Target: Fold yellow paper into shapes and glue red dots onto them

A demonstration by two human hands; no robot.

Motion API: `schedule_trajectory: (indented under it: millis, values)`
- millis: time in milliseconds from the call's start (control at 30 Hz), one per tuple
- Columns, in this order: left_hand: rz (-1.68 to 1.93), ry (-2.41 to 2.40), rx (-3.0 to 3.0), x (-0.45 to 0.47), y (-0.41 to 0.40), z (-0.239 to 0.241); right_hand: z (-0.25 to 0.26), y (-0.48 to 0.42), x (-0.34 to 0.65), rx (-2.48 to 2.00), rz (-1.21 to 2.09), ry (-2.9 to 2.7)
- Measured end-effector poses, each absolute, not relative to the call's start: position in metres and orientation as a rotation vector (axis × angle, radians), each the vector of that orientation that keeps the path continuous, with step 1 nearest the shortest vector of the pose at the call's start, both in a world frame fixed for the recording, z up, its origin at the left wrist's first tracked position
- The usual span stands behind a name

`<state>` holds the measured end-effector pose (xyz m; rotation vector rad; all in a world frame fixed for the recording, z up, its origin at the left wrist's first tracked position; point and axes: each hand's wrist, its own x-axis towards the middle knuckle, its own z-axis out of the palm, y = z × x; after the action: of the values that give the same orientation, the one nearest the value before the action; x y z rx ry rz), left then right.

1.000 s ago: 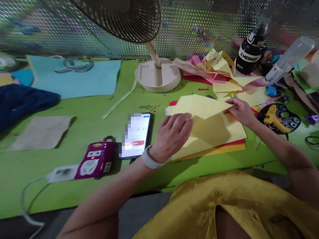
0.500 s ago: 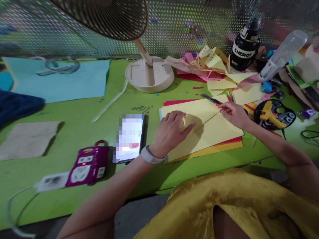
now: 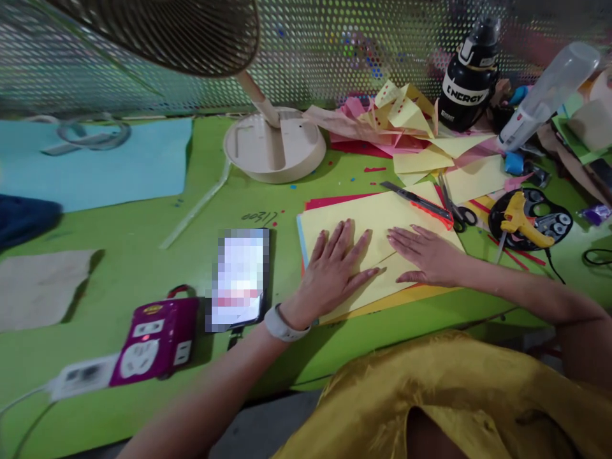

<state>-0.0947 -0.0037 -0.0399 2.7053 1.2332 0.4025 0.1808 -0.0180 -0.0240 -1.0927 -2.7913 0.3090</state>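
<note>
A pale yellow sheet of paper [image 3: 382, 213], folded along a diagonal, lies on top of a stack of red and orange sheets on the green table [image 3: 143, 268]. My left hand [image 3: 335, 271] rests flat on the folded paper with its fingers spread. Just to its right, my right hand [image 3: 423, 255] also lies flat on the paper, fingers stretched out toward the left hand. Neither hand holds anything. A red-handled utility knife [image 3: 421, 204] lies at the stack's far right corner, beside scissors [image 3: 456, 213].
A phone [image 3: 239, 277] lies left of the stack, with a purple power strip [image 3: 155, 341] further left. A fan base [image 3: 275, 143] stands behind. Paper scraps [image 3: 406, 127], a black bottle [image 3: 466, 80], a glue gun [image 3: 523, 223] and a blue sheet [image 3: 119, 162] crowd the back.
The lifted yellow sheet has been folded down flat onto the stack. My right hand let go of its corner, and both hands now lie open and flat on the paper.
</note>
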Motion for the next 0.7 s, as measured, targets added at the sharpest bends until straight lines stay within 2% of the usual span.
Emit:
schedule_trajectory:
  millis: [700]
  values:
    - [0.324, 1.160, 2.714, -0.101, -0.005, -0.036, -0.013, -0.023, 0.169, -1.108, 0.263, -2.903]
